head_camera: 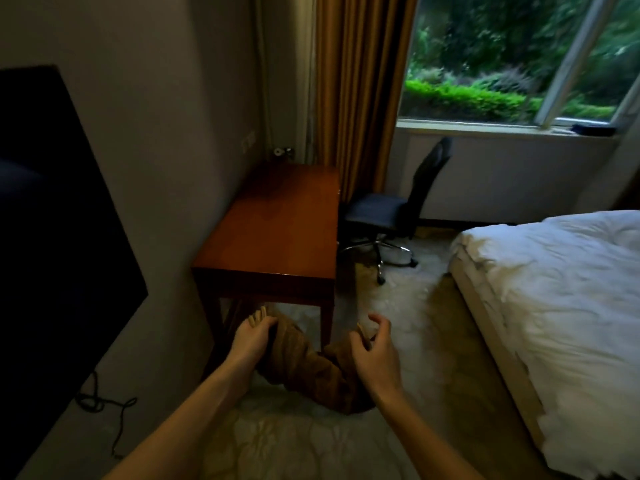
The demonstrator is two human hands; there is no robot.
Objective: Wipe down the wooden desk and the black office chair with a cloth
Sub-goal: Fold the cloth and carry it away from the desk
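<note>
A brown cloth (pixel 304 372) hangs in a sagging loop between my two hands, low in the view and in front of the desk's near end. My left hand (pixel 251 337) grips one end of it and my right hand (pixel 372 355) pinches the other end. The wooden desk (pixel 277 223) stands against the left wall with a bare reddish top. Beyond its far right corner is the black office chair (pixel 391 206), on a chrome wheeled base, its seat turned toward the desk and its back toward the window.
A dark wall-mounted screen (pixel 59 216) fills the left side, with a cable (pixel 100 407) dangling under it. A bed with white bedding (pixel 554 296) occupies the right. Gold curtains (pixel 360 84) hang beside the window (pixel 512 57). A pale carpet (pixel 398 306) runs between desk and bed.
</note>
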